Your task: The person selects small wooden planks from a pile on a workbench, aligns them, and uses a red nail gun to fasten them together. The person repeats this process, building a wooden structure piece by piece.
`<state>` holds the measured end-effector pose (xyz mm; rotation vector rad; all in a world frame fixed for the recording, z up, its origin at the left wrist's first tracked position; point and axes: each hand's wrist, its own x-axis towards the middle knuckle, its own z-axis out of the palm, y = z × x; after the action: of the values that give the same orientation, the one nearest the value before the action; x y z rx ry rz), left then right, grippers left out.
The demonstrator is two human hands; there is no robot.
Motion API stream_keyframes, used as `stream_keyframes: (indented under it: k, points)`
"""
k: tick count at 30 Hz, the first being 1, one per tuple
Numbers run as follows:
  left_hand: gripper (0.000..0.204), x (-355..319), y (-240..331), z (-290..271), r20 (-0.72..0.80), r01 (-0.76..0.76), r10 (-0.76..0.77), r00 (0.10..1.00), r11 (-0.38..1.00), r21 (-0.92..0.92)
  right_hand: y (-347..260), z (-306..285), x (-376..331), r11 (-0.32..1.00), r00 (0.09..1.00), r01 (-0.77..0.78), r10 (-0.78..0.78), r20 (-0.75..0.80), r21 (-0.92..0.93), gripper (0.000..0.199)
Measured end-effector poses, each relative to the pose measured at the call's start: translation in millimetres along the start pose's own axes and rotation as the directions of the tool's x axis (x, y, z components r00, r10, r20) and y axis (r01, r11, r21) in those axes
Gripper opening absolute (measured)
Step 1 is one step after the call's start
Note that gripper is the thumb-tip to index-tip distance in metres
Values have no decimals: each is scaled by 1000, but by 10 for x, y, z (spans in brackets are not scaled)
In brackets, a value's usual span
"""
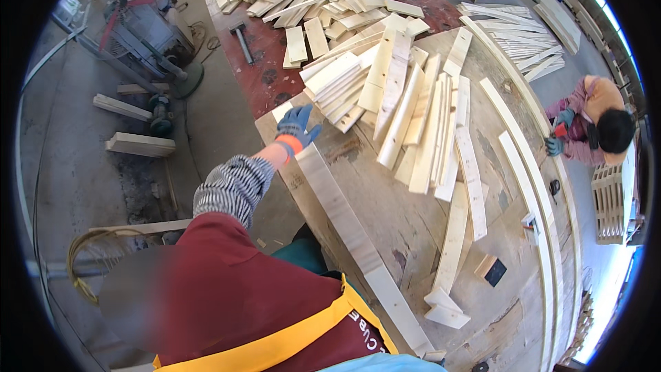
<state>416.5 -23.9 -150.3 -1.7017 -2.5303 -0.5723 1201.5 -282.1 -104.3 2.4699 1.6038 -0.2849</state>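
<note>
My left hand (pixel 297 126), in a blue-grey glove with an orange cuff, reaches over the near left edge of a wooden table (pixel 372 213). Its thumb stands apart from the fingers. Under the hand runs a long pale plank (pixel 348 224) along the table's near edge, with its far end showing beyond the fingers. Whether the glove presses on the wood I cannot tell. Just right of the fingers lies a heap of short boards (pixel 337 86), spreading into longer slats (pixel 430 127). My right hand is out of view.
Across the table a co-worker (pixel 592 120) in gloves holds a red tool (pixel 561 129) beside long curved strips (pixel 530 186). A hammer (pixel 242 43) lies on the dark red tabletop (pixel 268 79). A black-faced wood block (pixel 490 270) sits nearer. A fan (pixel 113 17) stands at left.
</note>
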Motion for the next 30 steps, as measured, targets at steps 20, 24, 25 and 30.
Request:
stream_keyframes:
  k: [20, 24, 25, 30]
  points:
    - [95, 1918, -311, 56, 611, 249, -244, 753, 965, 79, -3490, -605, 332, 902, 914, 364, -296, -278, 234, 109]
    - [76, 1969, -830, 335, 662, 282, 2, 750, 904, -321, -3798, -625, 412, 861, 887, 443, -380, -262, 250, 105]
    - [70, 1989, -820, 298, 645, 317, 6, 764, 867, -385, -3859, -652, 423, 856, 887, 447, -387, -250, 260, 104]
    - [52, 1882, -803, 403, 771, 732, -92, 630, 403, -550, -4218, -700, 556, 824, 854, 511, -452, -258, 245, 101]
